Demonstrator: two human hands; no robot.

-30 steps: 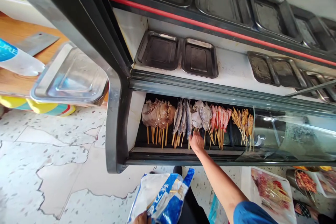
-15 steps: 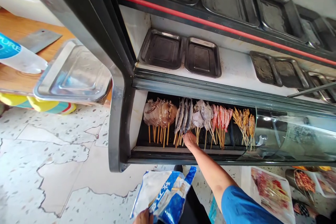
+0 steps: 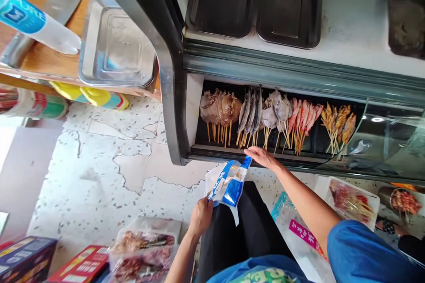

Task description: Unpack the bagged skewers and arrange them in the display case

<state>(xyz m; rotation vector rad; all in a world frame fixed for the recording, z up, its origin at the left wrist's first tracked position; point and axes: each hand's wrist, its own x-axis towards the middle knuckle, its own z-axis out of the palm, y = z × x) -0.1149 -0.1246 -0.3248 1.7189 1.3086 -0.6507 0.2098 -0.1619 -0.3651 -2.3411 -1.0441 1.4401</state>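
Gripping a blue-and-white bag (image 3: pixel 229 183) with both hands. Clenched on its lower left edge with the left hand (image 3: pixel 201 216); pinching its blue upper right corner between thumb and fingers of the right hand (image 3: pixel 260 156), right by the front edge of the display case (image 3: pixel 175 97). Held slantwise between the two, outside the case, above the black trousers (image 3: pixel 221 232), with a pale tip dangling below. Can't tell print from contents for the tan marks on it. Just past the right hand, inside the case, laid in a row from left to right with sticks toward the front: brown squid-like skewers (image 3: pixel 221 108), slim dark fish skewers (image 3: pixel 251 108), grey squid-like skewers (image 3: pixel 277 108), pink shrimp-like skewers (image 3: pixel 303 115), yellow-brown skewers (image 3: pixel 338 121), the last just beside the curved glass (image 3: pixel 392 141). On the shelf (image 3: pixel 355 31) above: two dark trays (image 3: pixel 221 2) side by side, plus part of another at far right. Over to the left, on the wooden table (image 3: pixel 49 59): metal tray (image 3: pixel 121 48), cleaver (image 3: pixel 64 2), blue-labelled plastic item of unclear type (image 3: pixel 33 17). On the floor (image 3: pixel 99 177): bagged meat (image 3: pixel 142 247) and red box (image 3: pixel 83 265) at lower left, white tub (image 3: pixel 322 188) of reddish skewered meat (image 3: pixel 350 199) at right.
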